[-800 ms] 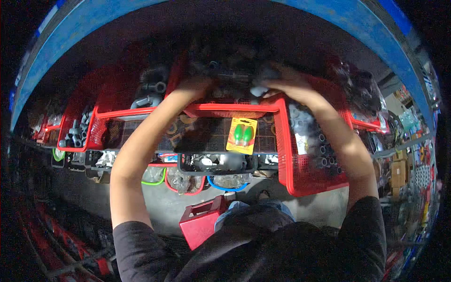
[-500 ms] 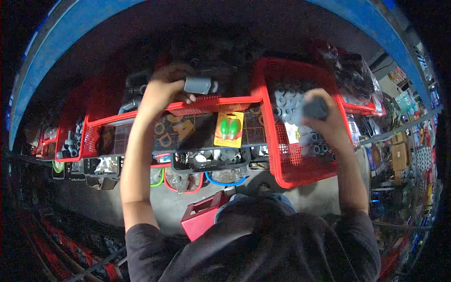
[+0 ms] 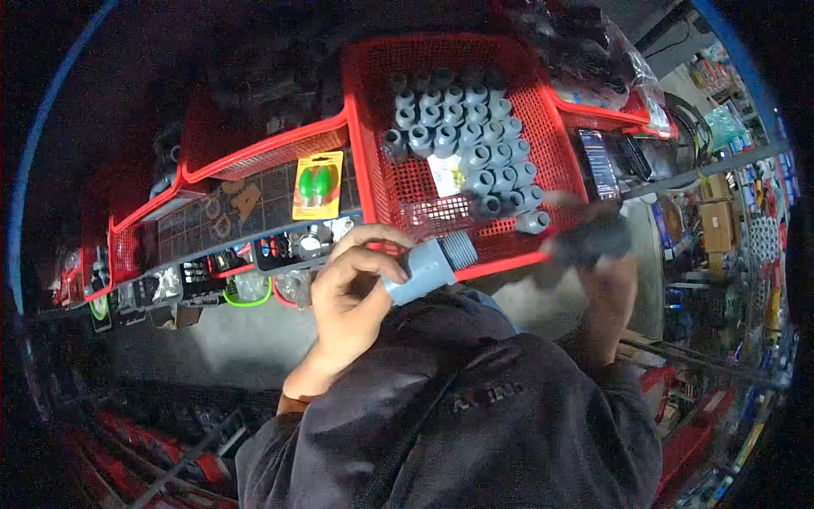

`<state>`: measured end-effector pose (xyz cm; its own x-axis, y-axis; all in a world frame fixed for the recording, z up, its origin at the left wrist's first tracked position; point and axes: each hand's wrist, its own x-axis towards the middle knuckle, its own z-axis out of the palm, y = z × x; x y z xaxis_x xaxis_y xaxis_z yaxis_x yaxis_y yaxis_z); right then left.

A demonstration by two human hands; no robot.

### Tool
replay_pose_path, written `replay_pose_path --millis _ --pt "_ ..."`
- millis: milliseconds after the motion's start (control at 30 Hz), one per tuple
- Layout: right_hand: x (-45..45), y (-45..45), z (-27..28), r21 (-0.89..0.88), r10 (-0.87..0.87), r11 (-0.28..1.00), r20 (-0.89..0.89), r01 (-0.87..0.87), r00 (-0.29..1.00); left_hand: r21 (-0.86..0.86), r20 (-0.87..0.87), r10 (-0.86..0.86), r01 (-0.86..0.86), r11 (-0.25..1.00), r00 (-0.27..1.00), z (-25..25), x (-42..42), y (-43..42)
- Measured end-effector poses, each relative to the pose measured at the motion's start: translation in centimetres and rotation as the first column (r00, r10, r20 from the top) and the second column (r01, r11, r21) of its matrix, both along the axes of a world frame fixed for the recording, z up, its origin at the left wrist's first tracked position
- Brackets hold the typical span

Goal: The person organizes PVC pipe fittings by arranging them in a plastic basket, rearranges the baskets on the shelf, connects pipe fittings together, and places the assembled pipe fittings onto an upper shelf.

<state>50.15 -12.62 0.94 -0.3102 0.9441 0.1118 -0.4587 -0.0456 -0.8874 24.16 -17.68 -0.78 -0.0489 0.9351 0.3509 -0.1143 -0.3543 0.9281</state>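
My left hand (image 3: 346, 293) is closed around a large grey plastic pipe adapter (image 3: 420, 276), held tilted near the front of a red basket. The adapter's threaded end points up and right. Beyond the basket's front right corner is my right hand (image 3: 614, 284), smeared by motion and partly in shadow, with a dark cylindrical fitting (image 3: 588, 241) in it. Rows of small grey threaded pipe fittings (image 3: 462, 129) stand in the red basket (image 3: 360, 161), along with a white paper label (image 3: 444, 175).
A yellow card with two green bulbs (image 3: 317, 185) hangs left of the basket. More red baskets (image 3: 263, 146) line the shelf. On the right are a phone-like dark panel (image 3: 599, 163), a metal rail (image 3: 708, 173) and cardboard boxes (image 3: 717, 222). Grey floor (image 3: 212, 343) shows below.
My left hand has drawn back from the shelf toward my body, bringing the grey adapter. My right hand has moved from over the basket to its front right, with the dark fitting. The view has shifted right.
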Motion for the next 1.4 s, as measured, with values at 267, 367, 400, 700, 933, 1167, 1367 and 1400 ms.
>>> replay_pose_path --millis 267,367,400,700,933,1167,1367,1400 --pt "1.0 -0.7 -2.3 -0.142 0.343 0.937 0.186 -0.320 0.921 -0.094 -0.152 -0.070 0.056 0.994 0.986 -0.3 5.7 1.1" --pt "1.8 -0.6 -1.5 -0.277 0.370 0.899 0.064 -0.339 0.927 -0.108 -0.202 -0.129 0.109 0.988 0.971 1.1 6.9 1.0" --pt "2.0 -0.6 -1.7 -0.284 0.371 0.896 0.059 -0.340 0.927 -0.105 -0.203 -0.167 0.148 0.983 0.965 1.5 7.0 1.1" --pt "2.3 -0.1 -1.5 -0.091 0.270 0.962 0.205 -0.256 0.941 -0.150 -0.303 -0.067 0.022 0.988 0.951 1.4 9.1 2.5" --pt "0.7 0.5 -0.7 -0.037 0.248 0.969 0.101 -0.246 0.963 -0.340 -0.126 -0.243 0.188 0.921 0.962 0.8 8.9 3.5" --pt "4.4 2.5 0.7 0.148 -0.238 0.971 0.672 0.188 0.701 -0.170 -0.314 -0.142 0.091 0.981 0.939 1.0 7.1 5.0" --pt "5.8 3.6 0.8 0.339 -0.273 0.941 0.784 -0.017 0.557 -0.280 -0.678 -0.288 0.124 0.952 0.676 1.7 7.4 8.2" --pt "5.9 3.8 0.7 0.359 -0.276 0.931 0.803 -0.060 0.529 -0.151 -0.757 -0.253 0.214 0.965 0.603 0.7 7.4 8.8"
